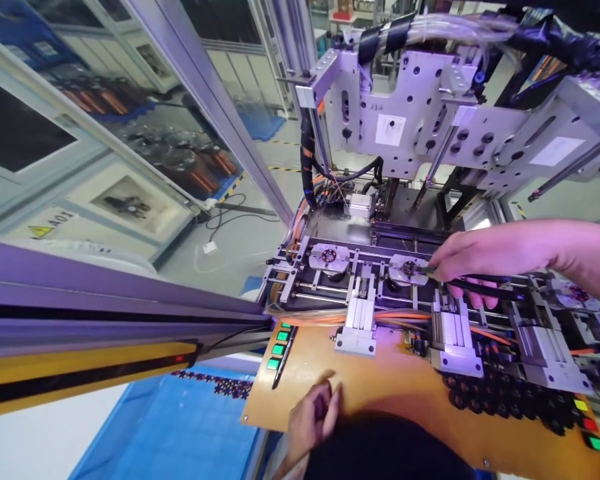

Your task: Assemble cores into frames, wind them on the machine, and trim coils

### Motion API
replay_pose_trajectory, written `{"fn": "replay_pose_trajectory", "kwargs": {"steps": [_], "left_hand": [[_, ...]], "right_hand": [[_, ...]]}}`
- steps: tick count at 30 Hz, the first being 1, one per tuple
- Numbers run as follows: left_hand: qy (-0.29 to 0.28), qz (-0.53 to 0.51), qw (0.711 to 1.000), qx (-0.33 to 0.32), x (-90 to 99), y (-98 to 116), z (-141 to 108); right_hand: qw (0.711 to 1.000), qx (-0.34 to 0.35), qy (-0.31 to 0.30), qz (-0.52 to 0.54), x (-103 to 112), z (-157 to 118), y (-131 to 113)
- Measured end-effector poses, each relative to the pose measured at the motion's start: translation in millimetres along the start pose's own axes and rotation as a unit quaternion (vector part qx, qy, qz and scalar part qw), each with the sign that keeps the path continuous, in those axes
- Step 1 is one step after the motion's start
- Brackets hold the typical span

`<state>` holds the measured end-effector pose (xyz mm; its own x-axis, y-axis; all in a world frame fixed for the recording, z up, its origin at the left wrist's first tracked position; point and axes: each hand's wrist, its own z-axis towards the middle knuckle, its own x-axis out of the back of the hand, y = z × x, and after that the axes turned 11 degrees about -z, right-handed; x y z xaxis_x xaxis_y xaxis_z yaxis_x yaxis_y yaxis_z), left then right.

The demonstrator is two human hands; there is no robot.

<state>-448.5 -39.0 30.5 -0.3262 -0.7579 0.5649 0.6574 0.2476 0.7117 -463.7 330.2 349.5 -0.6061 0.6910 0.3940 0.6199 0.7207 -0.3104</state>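
Head view: right hand (473, 257) grasping slim black tweezers (491, 290) at silver metal plate (399, 271); left hand (310, 415), below-left of plate, apparently empty.

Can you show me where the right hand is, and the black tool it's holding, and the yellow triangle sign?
Right hand (483, 255): head view, on the back of the hand.
Black tool (491, 291): head view, on a handle.
Yellow triangle sign (40, 231): head view, on its middle.

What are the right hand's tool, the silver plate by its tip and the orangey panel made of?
Tool: maybe coated metal or plastic; it's dark, partly hidden. Silver plate: probably bare metal, greyish sheen. Orangey panel: perhaps plastic or painted metal, smooth with soft glare.
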Motion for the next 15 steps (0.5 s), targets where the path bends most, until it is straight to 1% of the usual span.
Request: {"fn": "replay_pose_trajectory", "kwargs": {"steps": [4, 6, 9, 11, 12, 13, 15], "left_hand": [[0.000, 0.002, 1.000, 0.023, -1.3, -1, -3], [-0.002, 0.000, 1.000, 0.024, -1.1, -2, -4], [-0.001, -0.002, 1.000, 0.024, -1.4, -3, -5], [0.006, 0.002, 1.000, 0.030, -2.2, -3, -5], [0.011, 0.004, 0.999, 0.035, -2.7, -2, -5], [0.016, 0.006, 0.999, 0.039, -2.9, -1, -4], [0.021, 0.007, 0.999, 0.042, -2.7, 3, -1]], "right_hand": [[1.000, -0.007, 0.001, 0.005, 0, 2, -2], [1.000, 0.005, 0.007, 0.008, -1, 4, -2], [0.997, 0.074, 0.026, 0.024, -2, 2, 0], [0.991, 0.120, 0.040, 0.044, -2, -9, 3], [0.989, 0.128, 0.045, 0.055, -1, -16, 5], [0.989, 0.118, 0.051, 0.070, 1, -25, 9], [0.981, 0.051, 0.124, 0.138, 5, -44, 19]]}}
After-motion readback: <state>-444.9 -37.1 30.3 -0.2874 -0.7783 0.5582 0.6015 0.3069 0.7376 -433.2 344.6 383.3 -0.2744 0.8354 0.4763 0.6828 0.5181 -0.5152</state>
